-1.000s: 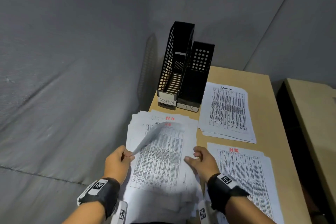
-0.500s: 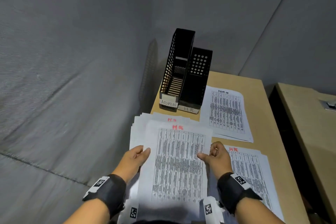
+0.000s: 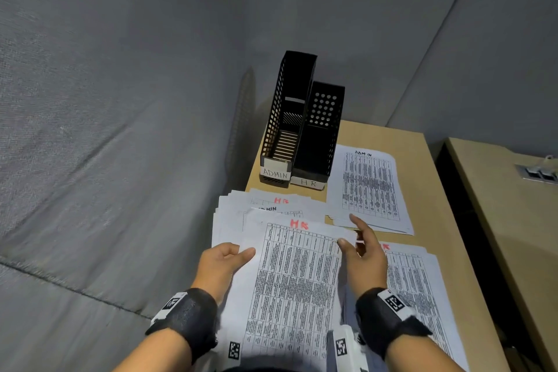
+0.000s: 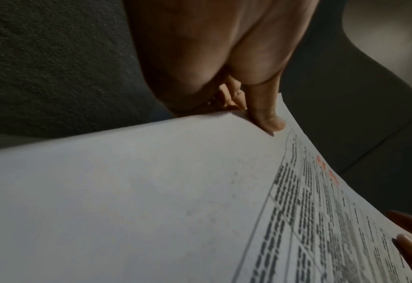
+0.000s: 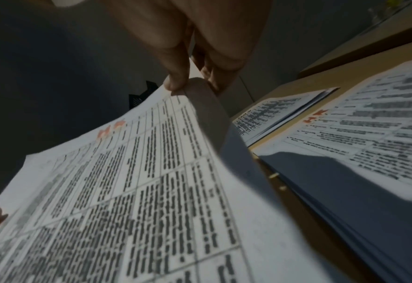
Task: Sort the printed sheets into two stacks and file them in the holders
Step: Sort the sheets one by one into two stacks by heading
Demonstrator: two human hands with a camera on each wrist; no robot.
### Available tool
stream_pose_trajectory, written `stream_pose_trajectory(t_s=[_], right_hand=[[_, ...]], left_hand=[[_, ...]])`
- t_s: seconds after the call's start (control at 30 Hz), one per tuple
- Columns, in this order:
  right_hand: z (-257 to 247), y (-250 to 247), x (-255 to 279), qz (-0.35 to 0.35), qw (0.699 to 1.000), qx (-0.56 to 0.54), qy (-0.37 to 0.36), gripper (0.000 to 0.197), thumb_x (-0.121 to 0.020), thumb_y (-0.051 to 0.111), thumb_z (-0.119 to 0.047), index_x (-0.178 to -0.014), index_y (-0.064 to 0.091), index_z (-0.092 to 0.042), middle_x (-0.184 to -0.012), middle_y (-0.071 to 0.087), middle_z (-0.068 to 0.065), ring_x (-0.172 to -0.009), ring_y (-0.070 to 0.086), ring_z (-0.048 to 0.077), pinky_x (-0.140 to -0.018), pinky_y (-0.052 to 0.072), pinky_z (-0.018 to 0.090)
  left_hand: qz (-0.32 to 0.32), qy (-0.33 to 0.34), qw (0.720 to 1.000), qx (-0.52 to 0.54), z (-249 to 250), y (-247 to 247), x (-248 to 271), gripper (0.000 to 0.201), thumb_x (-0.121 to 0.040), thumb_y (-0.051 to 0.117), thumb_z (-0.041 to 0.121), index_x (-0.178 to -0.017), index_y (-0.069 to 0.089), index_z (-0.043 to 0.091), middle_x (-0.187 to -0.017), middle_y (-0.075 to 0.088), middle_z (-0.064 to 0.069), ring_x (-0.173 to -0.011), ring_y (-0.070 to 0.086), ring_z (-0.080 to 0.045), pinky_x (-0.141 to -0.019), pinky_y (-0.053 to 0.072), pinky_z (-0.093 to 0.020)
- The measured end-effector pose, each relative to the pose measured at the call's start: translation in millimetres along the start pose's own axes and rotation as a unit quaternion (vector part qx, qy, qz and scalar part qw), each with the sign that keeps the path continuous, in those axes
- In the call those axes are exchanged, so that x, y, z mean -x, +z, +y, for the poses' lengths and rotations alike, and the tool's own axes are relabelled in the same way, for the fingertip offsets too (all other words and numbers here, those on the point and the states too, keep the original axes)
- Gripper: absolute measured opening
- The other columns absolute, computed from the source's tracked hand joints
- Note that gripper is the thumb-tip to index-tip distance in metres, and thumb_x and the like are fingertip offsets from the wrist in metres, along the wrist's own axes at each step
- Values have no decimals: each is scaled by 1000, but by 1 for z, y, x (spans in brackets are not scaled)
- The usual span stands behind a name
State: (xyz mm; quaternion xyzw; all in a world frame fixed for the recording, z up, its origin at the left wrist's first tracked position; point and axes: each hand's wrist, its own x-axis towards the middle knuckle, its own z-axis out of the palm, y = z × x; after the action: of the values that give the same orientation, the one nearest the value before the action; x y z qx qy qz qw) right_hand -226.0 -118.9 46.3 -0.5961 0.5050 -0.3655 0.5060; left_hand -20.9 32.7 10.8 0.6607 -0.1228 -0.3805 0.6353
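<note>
Printed white sheet marked "HR" in red (image 3: 290, 275) sits lifted at lower centre of frame, above the loose unsorted pile of printed sheets (image 3: 232, 214). Left hand (image 3: 222, 263) pinches its left edge, thumb on top. Right hand (image 3: 363, 260) pinches its upper right corner between thumb and forefinger, other fingers spread. Upper centre: black perforated holder labelled "ADMIN" (image 3: 287, 118), touching black holder labelled "HR" (image 3: 320, 136). Right: stack headed "ADMIN" (image 3: 368, 187); below it, stack headed "HR" (image 3: 416, 287), both on the tan wooden table (image 3: 437, 205).

Head view looks down; both close wrist views share the lifted sheet (image 3: 296, 281).
</note>
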Motion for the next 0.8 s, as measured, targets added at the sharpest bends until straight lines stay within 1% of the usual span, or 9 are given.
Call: stream_pose_trajectory(t_s=[0.1, 0.23, 0.33, 0.4, 0.47, 0.57, 0.63, 0.7, 0.8], right_hand=[[3, -1, -1, -7, 997, 58, -56, 30, -85, 66, -5, -99, 68, -32, -105, 62, -17, -99, 58, 5, -90, 46, 28], [6, -3, 0, -30, 991, 91, -96, 30, -79, 71, 0, -87, 72, -28, -99, 65, -14, -94, 58, -6, -82, 46, 11], [12, -4, -3, -34, 992, 88, -80, 36, -76, 66, 13, -67, 72, -21, -99, 66, -13, -93, 58, -11, -76, 46, 5], [15, -5, -5, -57, 995, 64, -52, 37, -72, 58, 23, -60, 69, -10, -106, 66, -11, -95, 58, -12, -75, 44, 2], [21, -7, -9, -92, 994, 48, -26, 37, -68, 53, 29, -57, 65, -4, -112, 66, -9, -102, 57, -8, -77, 43, 0], [29, -8, -11, -128, 992, 19, 2, 43, -66, 54, 32, -53, 63, -8, -116, 66, -3, -111, 60, 14, -83, 50, 8], [26, -9, -10, -144, 989, -6, 34, 41, -67, 55, 33, -56, 63, -6, -115, 65, 4, -108, 63, 21, -84, 53, 15], [19, -11, -8, -152, 983, -48, 86, 34, -70, 60, 29, -77, 62, -4, -107, 67, 9, -93, 69, 16, -72, 56, 16], [20, -14, -5, -190, 956, -145, 173, 61, -69, 75, 11, -115, 54, -23, -106, 70, 6, -94, 70, 19, -75, 58, 27]], left_hand=[[2, -9, 1000, 5, -2, -2, -1, 44, -74, 78, 7, -48, 43, 15, -48, 27, 7, -45, 23, -9, -48, 24, -22], [8, -20, 999, 26, -2, -4, -2, 37, -74, 78, 5, -54, 48, 10, -49, 36, 3, -46, 32, -10, -52, 34, -22], [29, -23, 999, 34, -2, -3, -2, 40, -73, 77, 0, -53, 44, 12, -49, 31, 5, -45, 30, -9, -54, 38, -20], [47, -30, 997, 48, -3, -4, -3, 45, -71, 77, -3, -54, 40, 15, -52, 27, 5, -49, 29, -11, -66, 44, -23], [58, -36, 996, 56, -4, -7, -4, 41, -70, 77, -7, -60, 42, 14, -56, 30, 1, -55, 33, -15, -77, 47, -29], [26, -39, 998, 52, -6, -10, -3, 17, -76, 68, -12, -79, 56, 0, -73, 58, -13, -77, 55, -23, -81, 51, -28], [1, -37, 997, 63, -5, -9, -1, 14, -81, 58, -16, -93, 58, -10, -86, 70, -14, -90, 62, -26, -79, 53, -24], [-23, -39, 996, 83, -2, -7, 0, 19, -86, 55, -12, -106, 55, -14, -100, 72, -16, -100, 64, -28, -88, 51, -29], [-61, -45, 991, 107, 3, -7, 1, 22, -92, 52, -5, -114, 55, -5, -112, 70, -16, -107, 64, -28, -98, 45, -38]])
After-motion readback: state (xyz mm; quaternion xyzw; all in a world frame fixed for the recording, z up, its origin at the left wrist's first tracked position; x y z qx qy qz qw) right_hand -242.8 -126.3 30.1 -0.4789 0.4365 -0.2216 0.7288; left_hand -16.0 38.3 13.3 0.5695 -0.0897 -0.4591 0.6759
